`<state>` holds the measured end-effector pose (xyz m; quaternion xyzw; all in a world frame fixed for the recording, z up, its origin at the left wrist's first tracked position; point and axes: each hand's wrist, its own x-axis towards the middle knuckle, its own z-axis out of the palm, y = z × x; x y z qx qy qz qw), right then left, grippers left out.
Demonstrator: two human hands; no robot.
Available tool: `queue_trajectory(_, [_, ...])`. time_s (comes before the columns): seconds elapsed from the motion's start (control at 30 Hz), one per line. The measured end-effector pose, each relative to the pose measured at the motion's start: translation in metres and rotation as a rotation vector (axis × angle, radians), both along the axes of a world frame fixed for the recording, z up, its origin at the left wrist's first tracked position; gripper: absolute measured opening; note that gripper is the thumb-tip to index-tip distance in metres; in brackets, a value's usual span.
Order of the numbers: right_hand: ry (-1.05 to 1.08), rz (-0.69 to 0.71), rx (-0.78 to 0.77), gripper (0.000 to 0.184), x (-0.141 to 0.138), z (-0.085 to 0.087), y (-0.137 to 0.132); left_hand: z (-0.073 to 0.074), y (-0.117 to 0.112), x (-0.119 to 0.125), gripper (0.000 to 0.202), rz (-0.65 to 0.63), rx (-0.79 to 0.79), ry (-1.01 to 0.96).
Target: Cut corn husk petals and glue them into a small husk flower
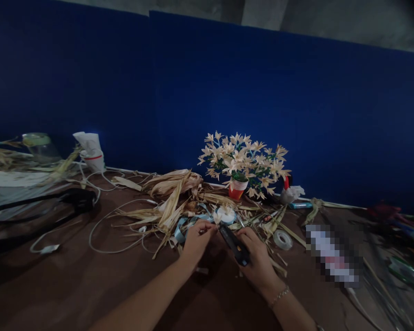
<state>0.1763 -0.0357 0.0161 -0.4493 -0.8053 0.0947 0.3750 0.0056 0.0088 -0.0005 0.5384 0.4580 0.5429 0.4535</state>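
My left hand is closed in a pinch at a small pale husk flower, whose petals show just beyond the fingertips. In my right hand lies a long black tool, its far tip close to that small flower. The tool's exact kind is not clear. Behind both hands are a roll of white tape and a loop of light blue ribbon. A bouquet of cream husk flowers stands upright in a red and white paper cup farther back.
Dry corn husks spread across the brown table. A clear tape roll lies right of my hands. White cable loops at the left, near a black strap-like object. A blue wall panel closes off the back.
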Motion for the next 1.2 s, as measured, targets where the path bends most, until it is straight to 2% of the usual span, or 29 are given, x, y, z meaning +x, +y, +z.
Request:
queue_trajectory(0.37, [0.003,0.0,0.002,0.017,0.0003,-0.0011,0.0009,-0.0042,0.0017,0.0002,0.023,-0.005,0.0,-0.009])
queue_trajectory(0.63, [0.021,0.011,-0.009,0.013,0.0011,-0.0029,0.0014,0.0022,-0.0016,-0.0009,0.023,-0.003,-0.015,0.001])
queue_trajectory(1.2, [-0.005,-0.003,0.019,0.013,0.0018,-0.0018,0.0011,-0.0001,0.0004,-0.0004,0.021,-0.003,-0.004,0.001])
